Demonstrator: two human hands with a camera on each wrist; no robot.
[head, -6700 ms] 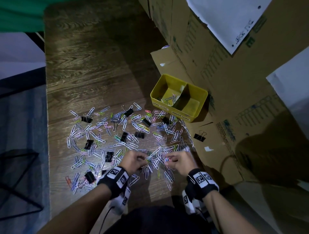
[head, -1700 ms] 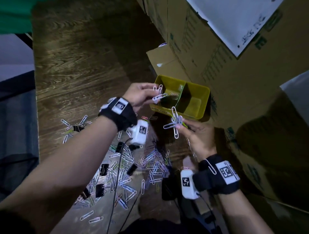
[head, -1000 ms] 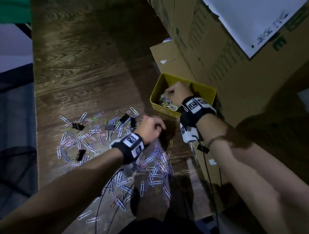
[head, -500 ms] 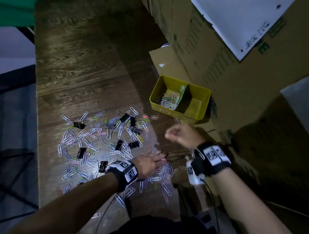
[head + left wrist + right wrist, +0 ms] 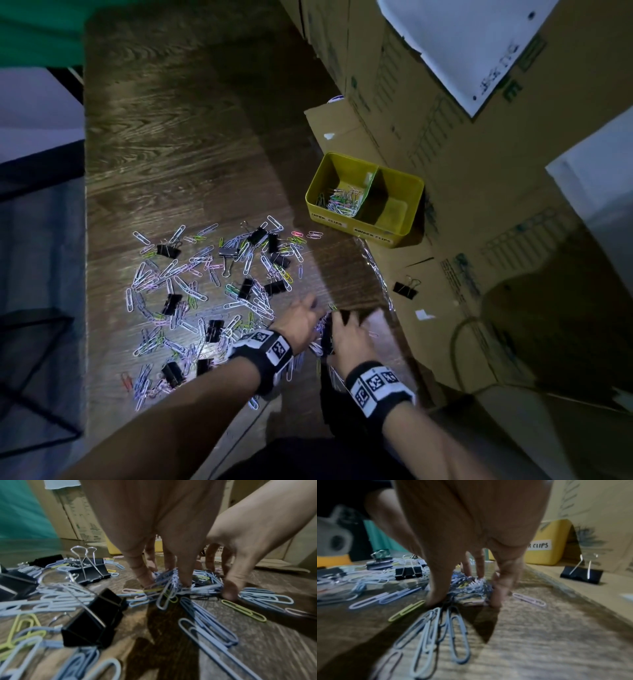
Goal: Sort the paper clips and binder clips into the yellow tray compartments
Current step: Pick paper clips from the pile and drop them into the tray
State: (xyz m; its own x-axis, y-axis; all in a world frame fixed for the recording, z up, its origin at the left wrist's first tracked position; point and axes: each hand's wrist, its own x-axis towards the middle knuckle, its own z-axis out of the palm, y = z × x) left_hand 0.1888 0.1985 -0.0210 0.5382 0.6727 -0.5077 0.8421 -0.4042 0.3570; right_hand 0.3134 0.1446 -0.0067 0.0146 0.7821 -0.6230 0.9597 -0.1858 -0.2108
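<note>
Since half a second ago, the right hand [image 5: 349, 337] has dropped beside the left hand [image 5: 299, 325]; both grips rake one paper clip heap [image 5: 173, 586]. Beyond them, the yellow tray [image 5: 397, 236] holds clips in its left compartment only.

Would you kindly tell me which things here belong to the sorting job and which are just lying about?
Job:
- paper clips
- binder clips
- yellow tray
- left hand and right hand, gathering clips

Lying about:
- cardboard boxes
- white paper
- green cloth
</note>
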